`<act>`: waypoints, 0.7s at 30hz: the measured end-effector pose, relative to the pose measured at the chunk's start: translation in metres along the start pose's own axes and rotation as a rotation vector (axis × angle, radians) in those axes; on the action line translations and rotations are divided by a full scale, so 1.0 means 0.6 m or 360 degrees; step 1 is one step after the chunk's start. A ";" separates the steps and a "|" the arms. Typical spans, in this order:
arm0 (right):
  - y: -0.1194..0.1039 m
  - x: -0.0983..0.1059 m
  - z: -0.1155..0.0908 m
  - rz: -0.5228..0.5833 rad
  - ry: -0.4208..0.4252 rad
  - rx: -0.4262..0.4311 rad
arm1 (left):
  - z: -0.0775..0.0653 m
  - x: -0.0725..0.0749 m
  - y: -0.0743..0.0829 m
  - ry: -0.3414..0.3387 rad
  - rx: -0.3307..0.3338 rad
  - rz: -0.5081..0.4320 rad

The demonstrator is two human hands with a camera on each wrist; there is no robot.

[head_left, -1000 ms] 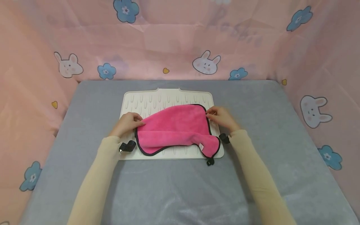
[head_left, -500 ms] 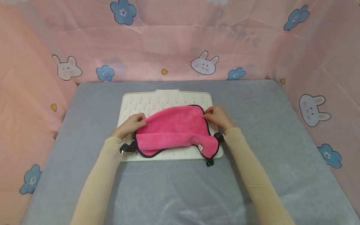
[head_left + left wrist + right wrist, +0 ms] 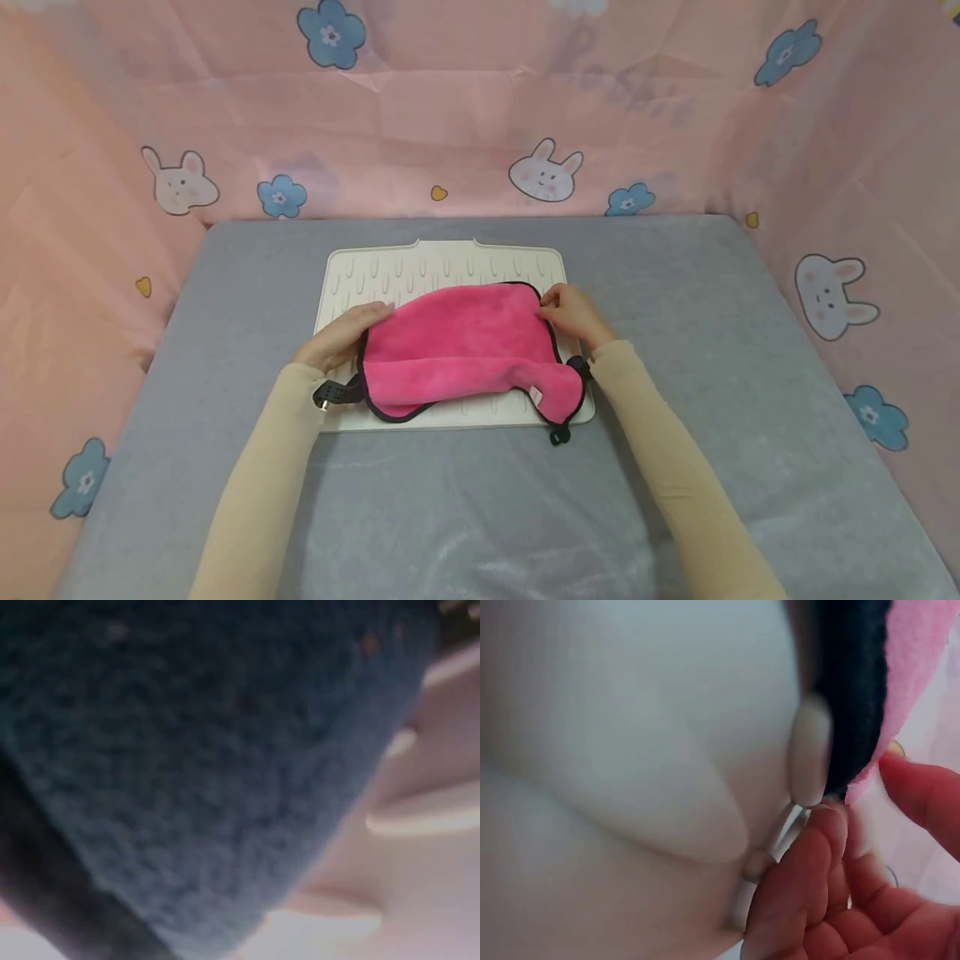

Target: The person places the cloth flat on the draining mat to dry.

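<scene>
A pink plush towel [image 3: 457, 333] with black edging lies partly folded over a cream ribbed mat [image 3: 442, 262] in the head view. My left hand [image 3: 340, 337] holds its left edge, thumb along the top; the other fingers are hidden by the cloth. With thumb and fingers, my right hand [image 3: 573, 315] pinches the towel's upper right edge. The right wrist view shows the black edging [image 3: 855, 690] close to these fingers. A dark grey-blue side of the towel [image 3: 217, 772] fills most of the left wrist view.
The mat rests on a grey cloth-covered table [image 3: 450, 508]. A small black fastener [image 3: 559, 434] hangs from the towel's lower right corner, past the mat's front edge. Pink printed curtain [image 3: 420, 108] encloses the table at the back and sides.
The left hand's thumb has shifted from the towel's upper left part to its edge, and its fingers look less bent. The right hand has moved slightly left while keeping its pinch.
</scene>
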State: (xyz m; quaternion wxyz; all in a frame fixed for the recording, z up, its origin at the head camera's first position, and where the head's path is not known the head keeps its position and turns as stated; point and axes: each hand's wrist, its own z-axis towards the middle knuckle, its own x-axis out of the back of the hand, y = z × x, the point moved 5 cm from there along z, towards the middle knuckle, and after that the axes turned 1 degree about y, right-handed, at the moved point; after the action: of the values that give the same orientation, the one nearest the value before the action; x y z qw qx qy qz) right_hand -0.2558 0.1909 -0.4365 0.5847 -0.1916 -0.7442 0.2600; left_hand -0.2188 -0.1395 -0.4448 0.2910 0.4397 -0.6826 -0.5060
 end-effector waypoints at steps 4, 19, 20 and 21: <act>0.002 0.002 0.000 0.0013 0.0003 -0.0022 | 0.002 0.009 0.002 0.0174 -0.0017 -0.0209; 0.010 -0.003 0.001 0.0202 -0.0029 -0.0075 | 0.007 0.035 -0.013 0.0506 -0.0001 -0.0319; 0.013 -0.002 -0.001 0.0289 -0.0013 -0.0087 | 0.005 0.036 -0.014 0.0484 0.0032 -0.0303; 0.015 0.000 -0.002 0.0389 -0.0001 -0.0102 | 0.004 0.036 -0.014 0.0457 0.0066 -0.0284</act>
State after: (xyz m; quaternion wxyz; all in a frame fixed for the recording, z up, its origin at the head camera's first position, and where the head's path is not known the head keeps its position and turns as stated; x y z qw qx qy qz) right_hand -0.2548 0.1982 -0.4419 0.5420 -0.2994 -0.7235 0.3054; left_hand -0.2275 -0.1586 -0.4547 0.3302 0.5722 -0.6026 -0.4476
